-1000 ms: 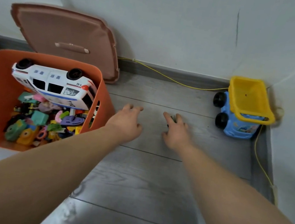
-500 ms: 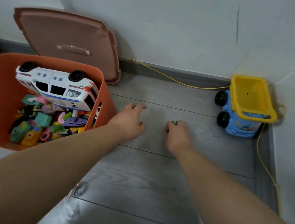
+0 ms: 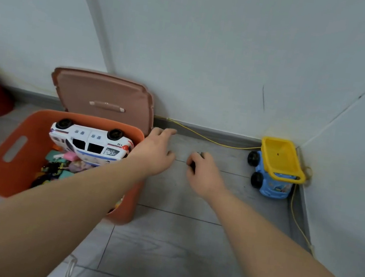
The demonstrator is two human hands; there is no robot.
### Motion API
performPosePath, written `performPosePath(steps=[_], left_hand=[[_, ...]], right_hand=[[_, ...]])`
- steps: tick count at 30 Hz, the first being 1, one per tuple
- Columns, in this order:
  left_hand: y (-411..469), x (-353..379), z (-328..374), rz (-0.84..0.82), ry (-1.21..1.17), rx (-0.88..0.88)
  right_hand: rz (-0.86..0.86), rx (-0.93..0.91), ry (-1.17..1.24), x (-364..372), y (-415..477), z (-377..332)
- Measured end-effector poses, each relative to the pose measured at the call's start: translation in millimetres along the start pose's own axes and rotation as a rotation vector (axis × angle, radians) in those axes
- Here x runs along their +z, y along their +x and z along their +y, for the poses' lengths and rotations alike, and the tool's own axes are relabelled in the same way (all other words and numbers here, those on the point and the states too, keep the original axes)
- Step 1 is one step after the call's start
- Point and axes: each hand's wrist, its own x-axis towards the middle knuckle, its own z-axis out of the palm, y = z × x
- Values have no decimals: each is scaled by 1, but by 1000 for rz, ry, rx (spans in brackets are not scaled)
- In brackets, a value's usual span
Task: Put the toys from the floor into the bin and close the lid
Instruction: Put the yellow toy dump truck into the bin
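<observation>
in bin (image 3: 11, 175), toy car (image 3: 89, 143) sideways

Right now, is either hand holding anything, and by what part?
The right hand is curled shut around a small dark thing; too little shows to tell what it is or which part is gripped. The left hand holds nothing, fingers spread.

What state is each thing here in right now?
Bin: open, partly filled with toys.
Lid: off, leaning on the wall.
Police car: upside down in the bin.
Dump truck: on the floor, in the corner.
Left hand: open, empty.
Right hand: closed around something small and dark.
</observation>
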Motion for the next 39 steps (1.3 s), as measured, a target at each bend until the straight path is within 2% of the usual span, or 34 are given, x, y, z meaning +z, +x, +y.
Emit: performPosePath(steps=[4, 8, 12, 15, 19, 24, 31, 39], left_hand=[[-18, -36, -18, 100, -48, -8], [-36, -67, -47, 131, -55, -45], [-54, -87, -69, 124, -56, -108], [-64, -93, -77, 116, -46, -125], [-68, -93, -76, 103, -45, -113], [-57, -84, -51, 108, -68, -73], [-43, -39, 2, 56, -73, 10], [-17, 6, 50, -30, -50, 3]], right_hand=[[24, -178, 31, -11, 7, -59], [7, -329, 36, -7, 9, -112], [-96, -451, -6, 6, 9, -145], [-209, -452, -20, 13, 10, -154], [-253, -387, -14, 0, 6, -148], [-230, -298, -184, -35, 15, -108], [-115, 56, -279, -90, 7, -6], [-178, 329, -385, -115, -26, 108]])
